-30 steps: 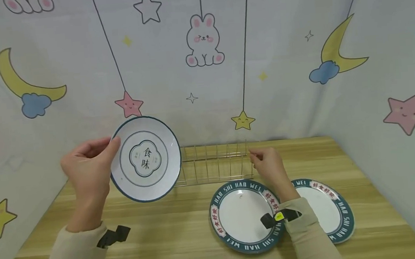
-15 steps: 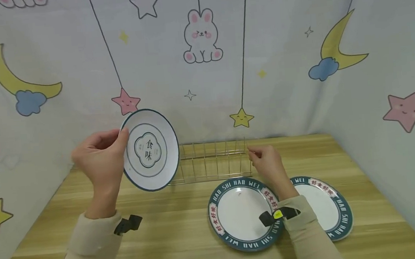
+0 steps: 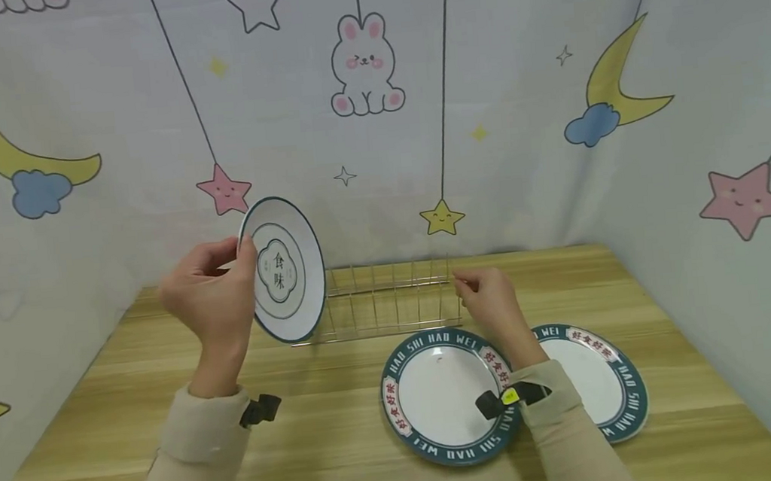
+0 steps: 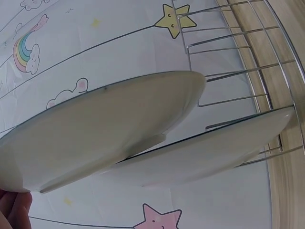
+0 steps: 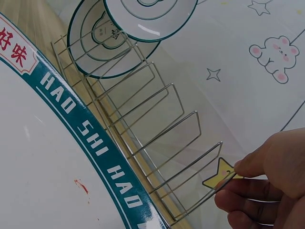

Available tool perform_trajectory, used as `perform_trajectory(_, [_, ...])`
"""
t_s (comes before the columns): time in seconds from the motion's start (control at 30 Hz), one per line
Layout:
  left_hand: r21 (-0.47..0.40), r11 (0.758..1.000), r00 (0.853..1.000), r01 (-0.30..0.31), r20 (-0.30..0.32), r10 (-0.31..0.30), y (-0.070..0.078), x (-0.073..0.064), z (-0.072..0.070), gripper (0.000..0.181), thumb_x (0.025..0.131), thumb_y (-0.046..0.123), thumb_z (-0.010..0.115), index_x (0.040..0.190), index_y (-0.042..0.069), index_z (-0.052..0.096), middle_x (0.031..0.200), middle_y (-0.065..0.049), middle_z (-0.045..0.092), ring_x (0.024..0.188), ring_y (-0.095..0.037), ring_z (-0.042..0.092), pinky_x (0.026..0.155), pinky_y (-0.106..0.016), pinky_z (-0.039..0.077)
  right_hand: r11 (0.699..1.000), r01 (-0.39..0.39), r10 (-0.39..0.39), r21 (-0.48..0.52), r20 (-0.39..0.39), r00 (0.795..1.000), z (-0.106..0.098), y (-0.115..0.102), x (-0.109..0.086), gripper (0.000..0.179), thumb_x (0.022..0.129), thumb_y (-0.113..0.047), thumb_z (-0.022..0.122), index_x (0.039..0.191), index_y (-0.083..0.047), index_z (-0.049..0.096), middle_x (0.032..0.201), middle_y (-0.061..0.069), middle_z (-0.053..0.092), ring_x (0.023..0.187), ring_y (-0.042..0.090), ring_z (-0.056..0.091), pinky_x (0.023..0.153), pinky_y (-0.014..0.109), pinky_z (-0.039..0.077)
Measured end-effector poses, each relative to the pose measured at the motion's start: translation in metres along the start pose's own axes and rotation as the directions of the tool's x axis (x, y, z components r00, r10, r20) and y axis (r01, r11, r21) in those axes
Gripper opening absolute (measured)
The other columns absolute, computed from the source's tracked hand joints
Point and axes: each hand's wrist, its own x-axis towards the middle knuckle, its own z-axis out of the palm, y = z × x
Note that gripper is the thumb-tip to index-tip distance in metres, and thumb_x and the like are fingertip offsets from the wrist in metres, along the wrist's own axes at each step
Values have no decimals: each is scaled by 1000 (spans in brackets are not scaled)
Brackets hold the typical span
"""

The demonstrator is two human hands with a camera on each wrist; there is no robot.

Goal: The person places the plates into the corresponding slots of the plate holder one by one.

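My left hand (image 3: 216, 295) pinches the left edge of a small white plate (image 3: 292, 285) with a dark blue rim and Chinese characters at its centre. The plate stands nearly upright, above the left end of a wire dish rack (image 3: 394, 288). A second plate of the same kind (image 5: 93, 59) stands in the rack's far end in the right wrist view; the left wrist view shows its pale underside (image 4: 205, 155) beside the held plate. My right hand (image 3: 490, 296) pinches the end wire on the rack's right side between thumb and fingers.
Two larger plates with green lettered rims lie on the wooden table (image 3: 320, 442): one (image 3: 446, 402) in front of the rack, another (image 3: 583, 376) to its right, partly behind my right forearm. A cartoon-printed white curtain (image 3: 525, 199) hangs close behind the rack.
My left hand has carried the small plate rightward and slightly up, turning it more edge-on towards the rack. My right hand stays at the rack's end.
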Motion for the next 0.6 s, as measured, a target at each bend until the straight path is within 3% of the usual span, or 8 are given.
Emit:
perform_trajectory(0.3, [-10, 1000, 1000, 7, 5, -7, -8, -5, 11, 19, 82, 20, 80, 80, 1, 78, 75, -6, 74, 62, 2, 63, 58, -12, 50, 1000, 11, -11, 8, -1, 1000, 0, 0, 1, 31, 100, -14, 61, 130, -10, 65, 108, 12, 68, 89, 27, 65, 67, 27, 58])
perform_trajectory(0.6, [3, 1000, 996, 5, 86, -5, -22, -18, 18, 18, 84, 20, 79, 82, 2, 78, 77, -5, 74, 64, 3, 62, 56, -11, 48, 1000, 12, -12, 6, 1, 1000, -1, -1, 0, 31, 99, -13, 61, 130, -10, 65, 111, 14, 68, 92, 28, 66, 73, 30, 59])
